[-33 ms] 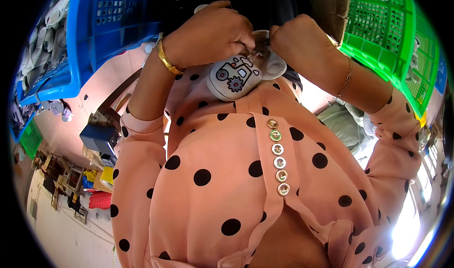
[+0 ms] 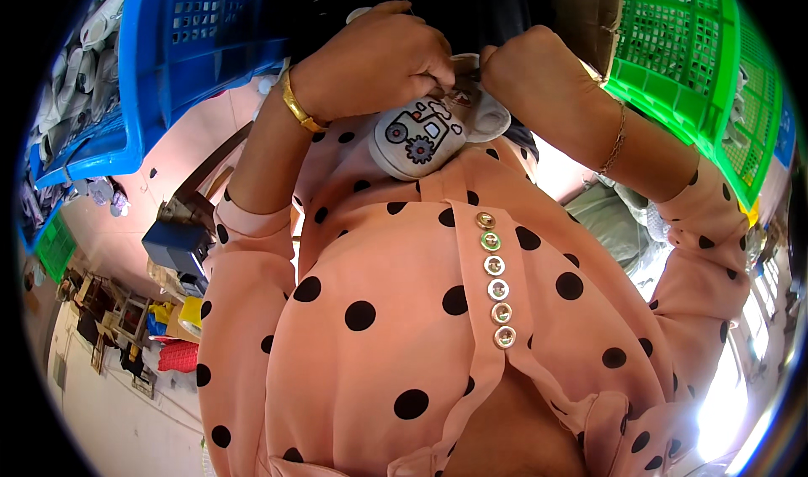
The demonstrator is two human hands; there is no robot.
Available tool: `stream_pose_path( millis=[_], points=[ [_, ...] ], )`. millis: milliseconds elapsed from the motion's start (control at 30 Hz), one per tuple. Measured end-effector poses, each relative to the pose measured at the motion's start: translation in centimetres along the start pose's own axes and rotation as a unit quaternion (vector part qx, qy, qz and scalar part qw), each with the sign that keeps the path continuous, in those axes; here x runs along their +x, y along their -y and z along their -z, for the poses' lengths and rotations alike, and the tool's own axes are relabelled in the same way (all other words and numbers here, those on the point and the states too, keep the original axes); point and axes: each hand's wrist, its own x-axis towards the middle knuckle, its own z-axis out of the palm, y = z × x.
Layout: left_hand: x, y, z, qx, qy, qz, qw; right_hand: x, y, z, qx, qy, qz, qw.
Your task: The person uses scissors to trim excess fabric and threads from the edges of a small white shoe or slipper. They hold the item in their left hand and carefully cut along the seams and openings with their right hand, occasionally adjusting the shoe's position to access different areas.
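A small white shoe (image 2: 391, 159) with a tractor picture on its toe rests against my polka-dot shirt. My left hand (image 2: 379, 66), with a gold bracelet at the wrist, is closed over the upper of this shoe, its fingers curled in a pinch. Just to the right, my right hand (image 2: 539, 71) is closed in a fist beside the shoe's opening. Its fingertips are turned away, so what they grip is hidden. Another white rounded piece (image 2: 490, 122), perhaps a second shoe, shows below the right hand.
A blue plastic crate (image 2: 139, 73) stands at the left, with a heap of white shoes (image 2: 80, 81) by it. Green mesh crates (image 2: 673, 52) stand at the right, next to a brown cardboard edge (image 2: 599, 22). A dark blue box (image 2: 175, 245) is at the lower left.
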Motion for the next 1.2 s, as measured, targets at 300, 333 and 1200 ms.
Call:
stream_pose_path(
  millis=[300,333,1200],
  points=[
    [0.2,-0.2,-0.3,0.003,-0.031,0.001,1.0,0.8,0.9,-0.7,-0.038,0.043,-0.001,0.998],
    [0.2,-0.2,-0.4,0.002,-0.032,0.003,0.999,1.0,1.1,-0.7,-0.047,0.051,-0.004,0.998],
    [-3.3,-1.1,-2.0,-0.244,-0.221,0.321,0.888,-1.1,-1.5,1.6,0.254,-0.035,-0.097,0.962]
  ],
)
